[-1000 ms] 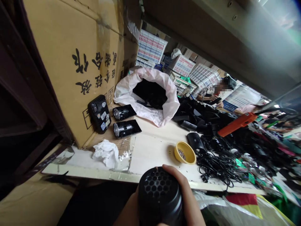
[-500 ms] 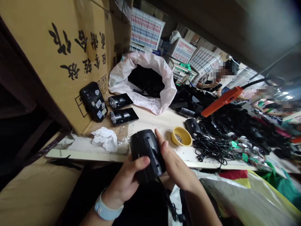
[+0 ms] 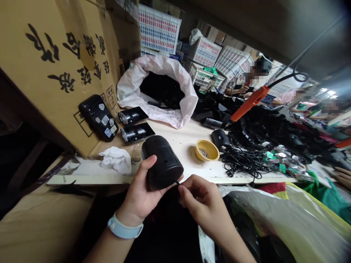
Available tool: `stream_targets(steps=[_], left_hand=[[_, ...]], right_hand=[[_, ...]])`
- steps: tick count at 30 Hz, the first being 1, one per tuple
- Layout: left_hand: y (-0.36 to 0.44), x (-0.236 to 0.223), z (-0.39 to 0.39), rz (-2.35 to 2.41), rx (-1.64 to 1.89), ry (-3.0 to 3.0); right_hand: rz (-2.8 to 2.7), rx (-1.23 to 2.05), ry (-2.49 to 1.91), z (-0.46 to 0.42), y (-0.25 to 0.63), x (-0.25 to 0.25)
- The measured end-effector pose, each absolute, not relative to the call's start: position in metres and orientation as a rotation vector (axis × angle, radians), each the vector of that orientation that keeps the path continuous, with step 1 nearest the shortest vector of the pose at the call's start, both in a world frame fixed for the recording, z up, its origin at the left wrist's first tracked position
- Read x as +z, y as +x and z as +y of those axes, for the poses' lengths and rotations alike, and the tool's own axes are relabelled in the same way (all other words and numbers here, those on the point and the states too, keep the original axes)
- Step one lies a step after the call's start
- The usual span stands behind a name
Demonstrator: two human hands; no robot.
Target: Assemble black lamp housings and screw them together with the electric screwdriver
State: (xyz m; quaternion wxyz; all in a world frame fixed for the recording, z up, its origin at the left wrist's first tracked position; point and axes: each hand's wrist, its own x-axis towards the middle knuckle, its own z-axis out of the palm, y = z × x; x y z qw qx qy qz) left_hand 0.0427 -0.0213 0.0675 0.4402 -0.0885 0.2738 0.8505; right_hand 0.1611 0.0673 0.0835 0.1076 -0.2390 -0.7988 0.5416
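Observation:
My left hand (image 3: 141, 195), with a light blue band on its wrist, is wrapped round a black plastic housing (image 3: 163, 160), thumb on its near side. The rounded housing is tilted, its flat end toward my right hand. Finger and thumb of my right hand (image 3: 201, 197) pinch a thin black cable (image 3: 177, 181) close to where it leaves that end. The rest of the cable is hidden by my hand. On the bench ahead sits a yellow bowl (image 3: 213, 153) of small metal screws. Two black housing parts with shiny insides (image 3: 138, 132) lie farther left.
A large cardboard box (image 3: 63, 106) stands at left, a phone (image 3: 98, 117) leaning on it. Behind the bench parts is a white sack (image 3: 189, 106) of black pieces. An orange electric screwdriver (image 3: 249, 104) hangs at right above cables (image 3: 244, 160) and black parts. A co-worker (image 3: 246, 82) sits beyond.
The housing has turned so its smooth rounded side and flat end show. My right hand has left the housing's side and now pinches the cable at its end.

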Motion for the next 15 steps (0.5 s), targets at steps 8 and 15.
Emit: stream_targets(steps=[8,15], left_hand=[[0.073,0.049,-0.042,0.707,1.963,0.258],[0.105,0.052,-0.048,0.869,1.926,0.539]], right_hand=[[-2.521,1.592,-0.605,0.105,0.185,0.110],[-1.755,2.247,-0.565,0.080,0.172,0.125]])
